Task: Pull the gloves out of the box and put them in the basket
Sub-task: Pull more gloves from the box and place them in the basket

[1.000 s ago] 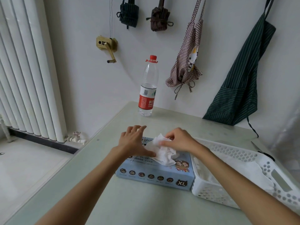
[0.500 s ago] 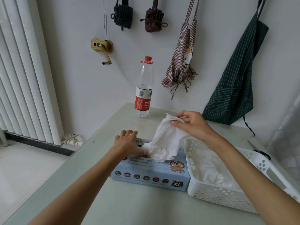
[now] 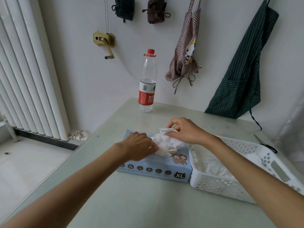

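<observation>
Here the right hand (image 3: 185, 131) pinched a white glove (image 3: 166, 143) bunched over the box (image 3: 156, 168), while the left hand (image 3: 139, 148) pressed on the box top, just beside the basket (image 3: 230, 185).

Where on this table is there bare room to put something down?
The table is bare in front of the box, and between the bottle and the hands. The basket and scissors crowd the right side.

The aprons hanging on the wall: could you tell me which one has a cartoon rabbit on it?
The brown-and-white checked apron, hanging just right of the water bottle. The apron farther right is dark green with thin pale stripes and has no picture.
</observation>
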`<act>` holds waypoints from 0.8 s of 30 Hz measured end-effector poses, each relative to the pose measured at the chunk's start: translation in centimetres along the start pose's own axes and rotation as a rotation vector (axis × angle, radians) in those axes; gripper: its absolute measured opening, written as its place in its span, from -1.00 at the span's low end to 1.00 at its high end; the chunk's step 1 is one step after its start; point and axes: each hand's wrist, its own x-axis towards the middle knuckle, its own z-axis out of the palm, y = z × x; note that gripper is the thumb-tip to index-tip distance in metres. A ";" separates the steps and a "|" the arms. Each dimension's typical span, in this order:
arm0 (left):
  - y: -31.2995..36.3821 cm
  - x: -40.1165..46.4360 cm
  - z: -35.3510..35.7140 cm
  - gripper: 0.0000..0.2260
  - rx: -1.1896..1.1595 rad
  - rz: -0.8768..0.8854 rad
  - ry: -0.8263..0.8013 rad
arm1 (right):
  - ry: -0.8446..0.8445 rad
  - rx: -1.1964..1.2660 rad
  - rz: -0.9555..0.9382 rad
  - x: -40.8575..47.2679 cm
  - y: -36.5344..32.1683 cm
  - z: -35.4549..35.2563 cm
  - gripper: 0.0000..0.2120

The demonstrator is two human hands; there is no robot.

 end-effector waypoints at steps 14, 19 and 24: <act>0.2 -0.6 -0.1 -0.68 0.106 0.061 -0.140 | 0.568 0.343 -0.023 -2.1 0.0 -5.0 -0.93; -0.7 -0.5 -0.8 -0.66 -0.122 -0.089 -0.111 | 0.641 0.400 -0.005 -3.1 0.1 -7.2 -0.94; -2.2 -1.5 -4.9 -0.74 -0.329 -0.180 -0.103 | 0.494 0.446 -0.026 -4.4 0.3 -8.1 -0.88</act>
